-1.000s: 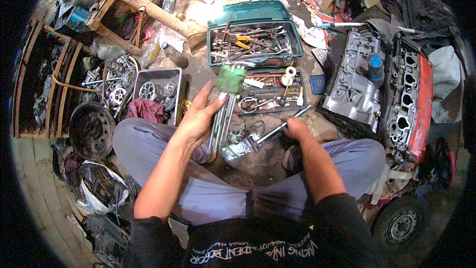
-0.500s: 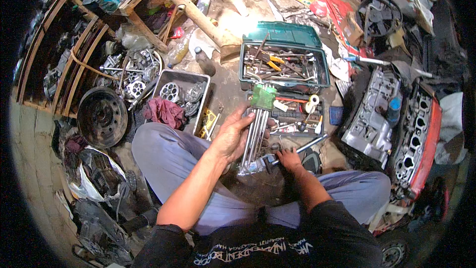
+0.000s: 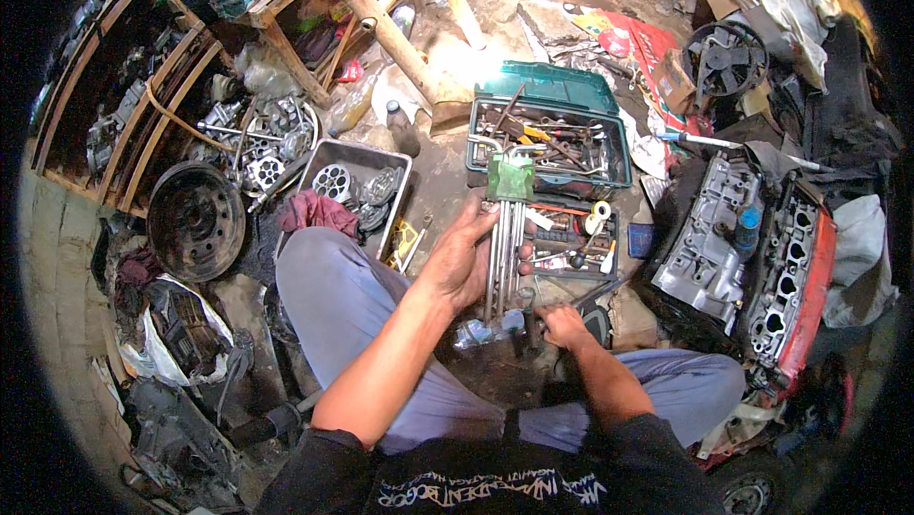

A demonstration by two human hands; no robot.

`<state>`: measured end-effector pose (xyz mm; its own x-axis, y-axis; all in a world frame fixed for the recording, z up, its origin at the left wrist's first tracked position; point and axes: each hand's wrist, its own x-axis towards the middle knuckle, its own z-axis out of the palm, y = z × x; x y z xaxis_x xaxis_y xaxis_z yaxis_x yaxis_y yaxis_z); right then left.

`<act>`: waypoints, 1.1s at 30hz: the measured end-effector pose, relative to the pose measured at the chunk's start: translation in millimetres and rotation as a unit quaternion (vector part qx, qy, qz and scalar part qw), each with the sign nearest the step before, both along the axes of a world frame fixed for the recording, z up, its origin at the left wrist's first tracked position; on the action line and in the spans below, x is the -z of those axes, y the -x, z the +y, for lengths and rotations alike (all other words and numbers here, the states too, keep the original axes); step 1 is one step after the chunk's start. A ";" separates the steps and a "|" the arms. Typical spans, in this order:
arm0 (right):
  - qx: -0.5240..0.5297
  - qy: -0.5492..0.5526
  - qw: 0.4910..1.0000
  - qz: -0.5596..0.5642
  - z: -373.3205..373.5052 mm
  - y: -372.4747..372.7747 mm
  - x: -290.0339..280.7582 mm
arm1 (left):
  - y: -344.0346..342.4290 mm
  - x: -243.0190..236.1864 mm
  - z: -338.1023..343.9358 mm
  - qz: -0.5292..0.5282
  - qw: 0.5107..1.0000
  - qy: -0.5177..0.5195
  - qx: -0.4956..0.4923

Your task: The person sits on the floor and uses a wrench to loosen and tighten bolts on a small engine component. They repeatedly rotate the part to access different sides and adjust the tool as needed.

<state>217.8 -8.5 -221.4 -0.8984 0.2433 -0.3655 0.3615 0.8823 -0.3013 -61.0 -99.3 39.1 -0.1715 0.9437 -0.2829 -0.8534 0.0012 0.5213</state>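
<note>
Green plastic clasps the upper end of a hex key set [image 3: 506, 229], which stands upright in the left hand [image 3: 462, 263], its steel shafts pointing down past the palm. That hand is closed around the bundle: the thumb presses from the near side and fingertips show at the far edge. To the right of it and a little lower, the right hand [image 3: 564, 325] lies over a dark metal bar tool [image 3: 530, 326] with its fingers bent; whether they wrap fully around the tool I cannot tell. Just left of the right hand, below the hex keys, sits a clear plastic packet [image 3: 484, 332].

Beyond both hands lies a dark tool tray [image 3: 583, 277] with a white roll [image 3: 598, 214] at its right side. Farther beyond the left hand, a green toolbox [image 3: 562, 87] stands open, full of hand tools. Left of the left hand is a grey bin [image 3: 398, 199] of metal parts, with a maroon cloth [image 3: 319, 213] draped at its near end. Well to the right of the right hand rests a silver engine cover [image 3: 703, 253], bearing a blue cylinder [image 3: 747, 227].
</note>
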 end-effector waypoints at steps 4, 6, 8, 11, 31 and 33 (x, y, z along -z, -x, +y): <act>0.140 0.062 0.987 -0.051 27.4 -2.6 -60.2 | -8.7 -13.2 4.5 -0.030 0.998 -0.046 -0.004; 0.189 0.048 0.976 0.097 41.1 -19.0 -76.1 | -12.6 -21.6 7.1 -0.016 0.999 -0.048 -0.009; 0.235 0.048 0.947 0.214 41.3 -21.9 -114.2 | -19.5 -27.2 9.6 -0.017 0.998 -0.056 -0.014; 0.263 0.088 0.915 0.291 29.6 11.2 -242.1 | -16.6 -28.8 1.9 0.031 0.999 -0.015 -0.031; -0.062 -0.040 0.910 0.408 -16.6 39.4 -289.2 | -38.5 -8.6 13.1 0.103 0.984 0.133 -0.052; -0.053 -0.040 0.915 0.399 -17.2 40.8 -288.9 | -40.9 -10.8 14.1 0.120 0.979 0.154 -0.064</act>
<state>177.1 -25.7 67.5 -0.8918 0.1361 0.4315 -0.0348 0.9302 -0.3654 -20.1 -85.3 49.9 -0.3786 0.7866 -0.4877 -0.7100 0.0912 0.6983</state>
